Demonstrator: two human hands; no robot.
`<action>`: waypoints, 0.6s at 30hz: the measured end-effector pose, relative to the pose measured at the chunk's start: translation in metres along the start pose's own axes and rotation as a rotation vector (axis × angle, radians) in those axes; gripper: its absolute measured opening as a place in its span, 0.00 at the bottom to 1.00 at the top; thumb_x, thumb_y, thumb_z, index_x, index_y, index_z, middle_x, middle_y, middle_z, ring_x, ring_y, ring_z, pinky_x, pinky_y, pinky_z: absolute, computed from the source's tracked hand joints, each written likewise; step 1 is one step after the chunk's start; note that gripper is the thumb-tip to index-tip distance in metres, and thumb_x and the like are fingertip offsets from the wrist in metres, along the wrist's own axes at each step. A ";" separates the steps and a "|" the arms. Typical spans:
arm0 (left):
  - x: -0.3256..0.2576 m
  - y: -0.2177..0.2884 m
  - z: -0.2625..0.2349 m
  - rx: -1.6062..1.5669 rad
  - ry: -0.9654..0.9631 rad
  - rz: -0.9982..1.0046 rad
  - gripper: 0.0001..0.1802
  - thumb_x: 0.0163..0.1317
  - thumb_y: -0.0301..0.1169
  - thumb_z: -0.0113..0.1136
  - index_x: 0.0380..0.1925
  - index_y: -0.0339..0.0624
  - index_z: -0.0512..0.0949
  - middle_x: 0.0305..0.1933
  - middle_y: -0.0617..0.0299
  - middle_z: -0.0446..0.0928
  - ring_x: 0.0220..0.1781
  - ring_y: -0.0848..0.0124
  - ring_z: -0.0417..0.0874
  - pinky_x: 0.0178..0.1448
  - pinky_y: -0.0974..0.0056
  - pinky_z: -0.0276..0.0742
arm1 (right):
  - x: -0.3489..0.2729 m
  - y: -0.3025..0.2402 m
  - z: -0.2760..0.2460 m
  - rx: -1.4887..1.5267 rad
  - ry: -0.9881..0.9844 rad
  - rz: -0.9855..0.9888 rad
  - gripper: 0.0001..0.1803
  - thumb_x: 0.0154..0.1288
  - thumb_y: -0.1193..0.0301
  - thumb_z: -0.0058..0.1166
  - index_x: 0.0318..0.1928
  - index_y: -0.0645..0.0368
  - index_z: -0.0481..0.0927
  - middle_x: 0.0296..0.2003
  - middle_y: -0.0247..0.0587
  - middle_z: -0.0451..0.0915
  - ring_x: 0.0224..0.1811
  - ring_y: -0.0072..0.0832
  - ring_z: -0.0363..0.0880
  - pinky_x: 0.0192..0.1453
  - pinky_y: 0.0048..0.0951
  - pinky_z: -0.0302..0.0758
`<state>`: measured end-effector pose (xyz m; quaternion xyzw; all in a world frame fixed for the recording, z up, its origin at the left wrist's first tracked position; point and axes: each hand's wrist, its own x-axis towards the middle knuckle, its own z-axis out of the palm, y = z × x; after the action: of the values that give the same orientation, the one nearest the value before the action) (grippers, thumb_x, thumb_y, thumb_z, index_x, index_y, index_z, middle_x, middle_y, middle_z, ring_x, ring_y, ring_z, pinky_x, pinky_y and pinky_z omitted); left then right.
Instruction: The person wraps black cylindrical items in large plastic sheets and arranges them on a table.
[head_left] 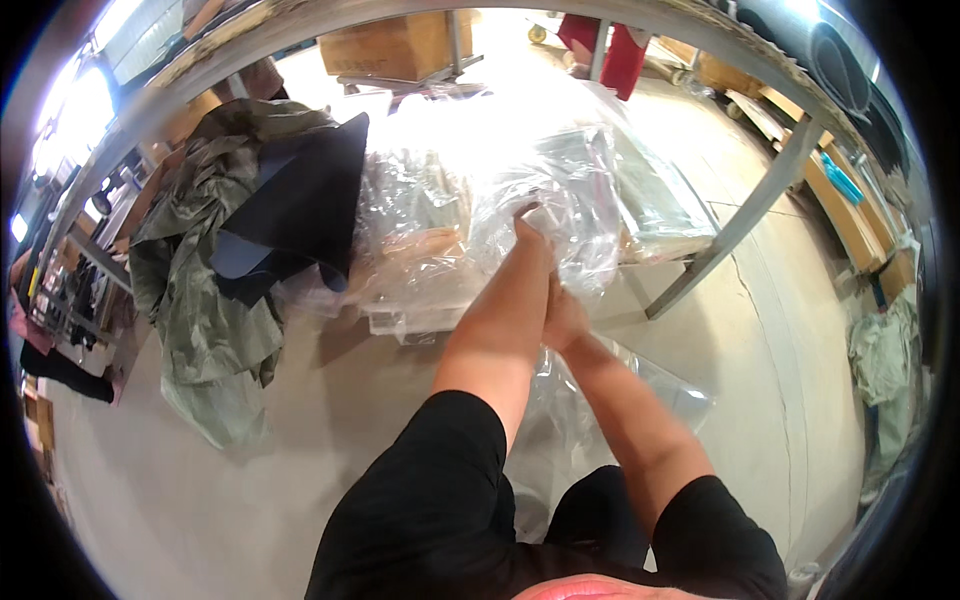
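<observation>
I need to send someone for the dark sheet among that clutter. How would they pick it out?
Start at the heap of clear plastic bags the left hand reaches into. Left of it lies olive-green fabric; the navy sheet rests on that, smooth, flat, darkest thing there.

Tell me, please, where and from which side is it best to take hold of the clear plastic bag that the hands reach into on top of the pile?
Probably at the crumpled upper edge of the clear plastic bag, where the left hand already pinches it. Come from the near side, as both forearms do. The film is thin and wrinkled, so a gathered fold should give more hold than flat film. The right hand is lower, and its grip is hidden.
</observation>
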<state>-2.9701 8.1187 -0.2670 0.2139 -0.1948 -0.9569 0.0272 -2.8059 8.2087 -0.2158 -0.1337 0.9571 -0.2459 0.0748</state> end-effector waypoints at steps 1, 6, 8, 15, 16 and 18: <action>-0.004 0.005 -0.008 0.011 -0.050 0.002 0.24 0.64 0.50 0.44 0.46 0.43 0.74 0.45 0.56 0.75 0.47 0.59 0.75 0.51 0.54 0.72 | 0.010 -0.002 0.001 -0.049 0.029 0.016 0.50 0.57 0.50 0.53 0.70 0.68 0.45 0.52 0.59 0.76 0.51 0.50 0.77 0.55 0.46 0.72; -0.085 -0.004 -0.032 0.755 0.027 0.183 0.21 0.67 0.44 0.44 0.51 0.41 0.72 0.49 0.51 0.75 0.49 0.57 0.75 0.56 0.51 0.69 | 0.068 0.026 -0.005 -0.224 0.107 0.145 0.33 0.61 0.55 0.48 0.57 0.71 0.64 0.54 0.58 0.73 0.54 0.47 0.76 0.56 0.45 0.74; -0.140 -0.011 -0.033 1.402 -0.357 0.724 0.20 0.64 0.32 0.51 0.54 0.33 0.70 0.56 0.40 0.72 0.61 0.48 0.71 0.60 0.51 0.68 | 0.106 0.039 -0.034 -0.120 0.082 0.353 0.36 0.61 0.53 0.52 0.61 0.69 0.63 0.57 0.56 0.71 0.56 0.47 0.75 0.58 0.45 0.73; -0.184 0.055 -0.092 1.079 -0.171 0.962 0.28 0.56 0.24 0.63 0.57 0.30 0.67 0.54 0.44 0.71 0.55 0.55 0.74 0.64 0.57 0.67 | 0.116 0.080 -0.132 -0.264 0.221 0.074 0.48 0.56 0.52 0.60 0.70 0.60 0.51 0.50 0.57 0.78 0.53 0.48 0.77 0.57 0.40 0.73; -0.169 0.066 -0.076 1.040 -0.108 1.027 0.32 0.55 0.24 0.64 0.60 0.30 0.64 0.57 0.44 0.69 0.57 0.55 0.73 0.64 0.58 0.67 | 0.090 0.086 -0.134 -0.226 0.313 0.027 0.48 0.56 0.54 0.60 0.71 0.56 0.50 0.49 0.55 0.78 0.52 0.47 0.77 0.55 0.41 0.74; -0.133 0.075 -0.036 0.821 -0.064 0.908 0.40 0.57 0.34 0.66 0.65 0.34 0.57 0.65 0.40 0.61 0.65 0.53 0.65 0.67 0.54 0.63 | 0.032 0.075 -0.122 -0.126 0.392 -0.004 0.49 0.55 0.59 0.63 0.72 0.51 0.49 0.48 0.49 0.80 0.50 0.45 0.78 0.52 0.40 0.75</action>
<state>-2.8371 8.0543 -0.2152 0.0738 -0.6200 -0.7025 0.3415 -2.8788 8.3174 -0.1489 -0.0896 0.9666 -0.2068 -0.1222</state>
